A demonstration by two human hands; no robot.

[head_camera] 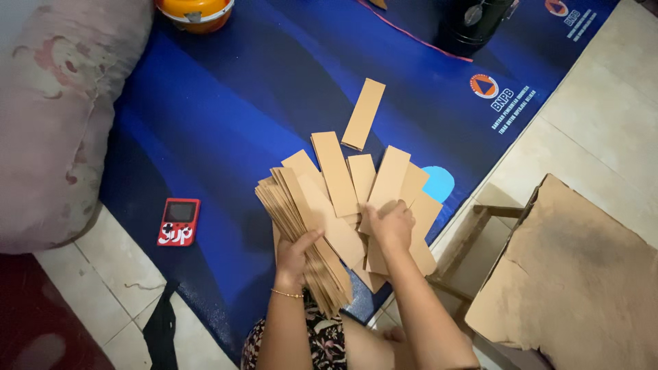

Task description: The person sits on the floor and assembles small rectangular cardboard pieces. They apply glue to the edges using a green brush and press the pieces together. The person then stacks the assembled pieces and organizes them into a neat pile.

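blue mat (pixel 226 109): spread over the pale tiled floor (pixel 603 116), covers most of the view; white and orange printing along its right edge; carries nearly everything listed below.

cushion (pixel 58 116): large, faded pink with darker blotches, overlaps the mat's left edge.

cardboard sheet (pixel 582 274): big, brown, worn, lies off the mat past its right edge, on a wooden frame (pixel 473 233) that stands on the tiles.

dark round container (pixel 473 24): at the mat's far edge, towards the right corner, partly cut off.

orange and white round object (pixel 195 12): at the mat's far edge, left of centre, partly cut off.

stack of cardboard strips (pixel 301 226): tan, long and narrow, many layers, held on edge near the mat's near edge. left hand (pixel 296 260) is closed round its lower part, thumb on the front, fingers behind; a thin bracelet sits on that wrist.

fanned cardboard strips (pixel 373 185): same tan pieces, spread loosely on the mat just right of the stack. right hand (pixel 391 225) rests on them, fingers curled down onto the top pieces; cannot tell whether it pinches one.

single cardboard strip (pixel 364 114): lies alone on the mat, just beyond the fan, towards the far edge.

handheld game console (pixel 179 221): red, small screen, flat on the mat near its left edge, well apart from both hands.

black strap (pixel 161 329): on the tiles at the mat's near-left corner.
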